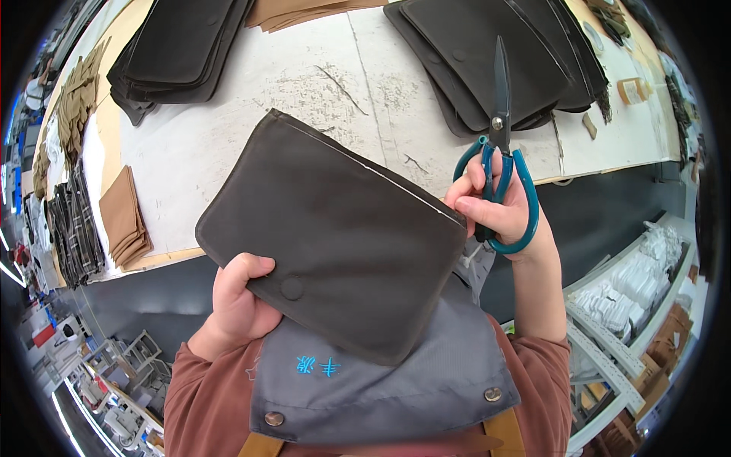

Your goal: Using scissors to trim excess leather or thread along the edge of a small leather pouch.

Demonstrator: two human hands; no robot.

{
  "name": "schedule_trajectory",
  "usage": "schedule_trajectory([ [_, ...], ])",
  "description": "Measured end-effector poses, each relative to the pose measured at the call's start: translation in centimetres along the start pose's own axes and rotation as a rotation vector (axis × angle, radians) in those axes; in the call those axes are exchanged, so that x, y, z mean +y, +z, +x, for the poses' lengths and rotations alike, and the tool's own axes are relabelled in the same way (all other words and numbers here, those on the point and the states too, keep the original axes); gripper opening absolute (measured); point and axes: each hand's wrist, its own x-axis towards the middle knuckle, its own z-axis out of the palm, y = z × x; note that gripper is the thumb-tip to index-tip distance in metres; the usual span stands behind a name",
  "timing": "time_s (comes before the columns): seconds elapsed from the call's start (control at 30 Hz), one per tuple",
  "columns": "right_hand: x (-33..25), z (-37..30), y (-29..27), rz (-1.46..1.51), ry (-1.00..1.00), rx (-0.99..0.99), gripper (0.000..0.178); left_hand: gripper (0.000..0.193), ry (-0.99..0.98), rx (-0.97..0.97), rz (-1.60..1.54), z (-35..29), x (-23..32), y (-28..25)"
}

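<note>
A dark brown flat pouch-like panel (335,228) with rounded corners is held up in front of me, tilted, over the near edge of the table. A pale line runs along its upper edge, and a round raised mark sits near its lower left. My left hand (245,293) grips the lower left edge, thumb on top. My right hand (509,209) pinches the panel's right corner between thumb and finger. Hooked in that same hand are scissors (500,107) with teal handles, their blades closed and pointing up.
Stacks of similar dark panels lie on the table (297,84): one stack (179,49) at the far left, another (487,61) at the far right. Brown folded pieces (123,217) sit at the left edge. A bottle (633,91) stands at right, above a rack with white bundles (628,297).
</note>
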Motion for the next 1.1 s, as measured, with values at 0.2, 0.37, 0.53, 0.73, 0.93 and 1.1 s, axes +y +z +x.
schedule_trajectory([
  [0.2, 0.1, -0.5, -0.5, 0.120, -0.028, -0.039, 0.020, 0.045, 0.037, -0.003, 0.000, 0.1, -0.7, -0.5],
  [0.37, 0.8, -1.2, -0.7, 0.199, -0.017, -0.097, 0.033, 0.043, 0.066, -0.001, 0.019, 0.4, -0.9, 0.1],
  [0.53, 1.5, -1.2, -0.1, -0.040, -0.111, -0.032, 0.035, 0.045, 0.094, 0.008, 0.103, 0.4, -1.8, -0.3],
  [0.73, 1.2, -1.2, 0.4, -0.119, -0.167, 0.035, 0.035, 0.045, 0.082, -0.018, 0.121, -0.1, -2.5, 1.7],
  [0.93, 1.7, -1.5, 0.3, 0.025, -0.161, 0.120, 0.028, 0.048, 0.060, -0.015, 0.283, -0.4, -2.6, 2.4],
  [1.1, 1.4, -1.7, -0.7, 0.152, -0.091, 0.083, 0.022, 0.047, 0.081, 0.016, 0.269, -0.3, -2.5, 2.3],
])
